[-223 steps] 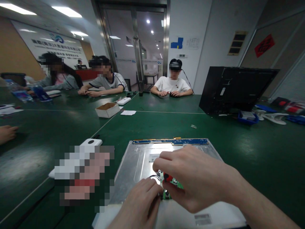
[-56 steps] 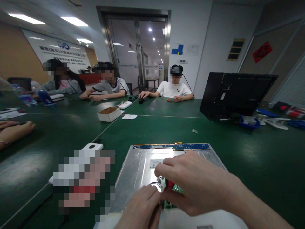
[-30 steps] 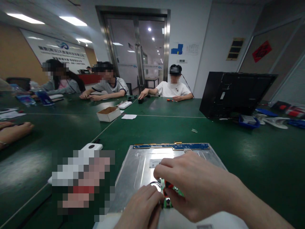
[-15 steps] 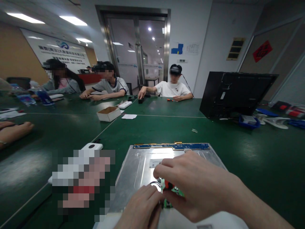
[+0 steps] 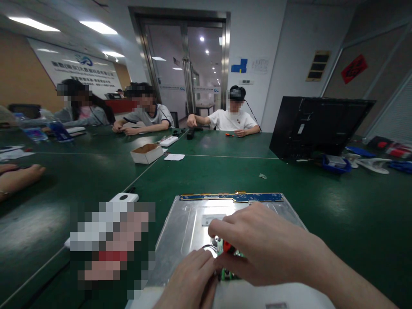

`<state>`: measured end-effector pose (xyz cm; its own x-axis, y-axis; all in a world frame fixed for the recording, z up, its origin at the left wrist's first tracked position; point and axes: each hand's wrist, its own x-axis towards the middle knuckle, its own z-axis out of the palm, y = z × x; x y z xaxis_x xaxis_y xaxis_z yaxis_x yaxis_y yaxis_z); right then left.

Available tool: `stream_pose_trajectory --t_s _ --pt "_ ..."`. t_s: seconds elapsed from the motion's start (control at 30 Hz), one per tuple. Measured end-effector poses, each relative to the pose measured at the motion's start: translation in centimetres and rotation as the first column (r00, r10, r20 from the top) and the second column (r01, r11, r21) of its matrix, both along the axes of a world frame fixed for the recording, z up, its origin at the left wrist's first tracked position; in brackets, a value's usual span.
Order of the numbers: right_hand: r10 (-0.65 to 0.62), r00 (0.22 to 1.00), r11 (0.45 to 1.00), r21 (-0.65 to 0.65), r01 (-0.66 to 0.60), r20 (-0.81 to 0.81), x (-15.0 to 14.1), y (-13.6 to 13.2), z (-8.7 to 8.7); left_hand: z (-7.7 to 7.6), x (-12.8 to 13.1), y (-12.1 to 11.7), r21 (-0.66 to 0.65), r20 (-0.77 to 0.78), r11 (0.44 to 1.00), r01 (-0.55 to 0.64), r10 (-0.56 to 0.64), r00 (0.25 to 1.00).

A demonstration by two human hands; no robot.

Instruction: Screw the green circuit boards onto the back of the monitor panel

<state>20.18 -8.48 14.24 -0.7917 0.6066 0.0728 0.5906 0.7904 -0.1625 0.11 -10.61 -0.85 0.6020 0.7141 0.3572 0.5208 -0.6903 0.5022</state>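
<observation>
A silver metal display panel lies flat before me, with a narrow blue circuit strip along its far edge. Near its middle is a green circuit board, mostly covered by my hands. My right hand is closed around the red-and-black handle of a screwdriver over this board; the shaft is hidden. At the board's left side, my left hand has its fingers bent and pressed together. Whatever is under its fingertips cannot be made out. A dark cable curves just beyond them.
A white power bank lies left of the panel, beside a pixelated patch. Farther off stand an open white box and a large black monitor. Several people sit around the green table; a co-worker's hands rest at the left.
The fingers of my right hand have shifted slightly around the screwdriver handle, and its thumb has moved left toward my left hand. My left hand stays nearly still.
</observation>
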Motion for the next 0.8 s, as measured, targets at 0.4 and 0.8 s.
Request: stream_pose_trajectory --t_s 0.4,0.8 --pt "0.033 0.999 0.999 -0.005 -0.033 -0.009 0.07 -0.26 0.17 0.61 0.07 -0.03 -0.046 -0.047 0.999 -0.029 0.027 0.999" --pt "0.054 0.998 0.998 -0.010 -0.054 -0.028 0.21 -0.41 0.29 0.28 0.17 -0.14 -0.001 0.005 0.999 -0.042 0.042 0.999"
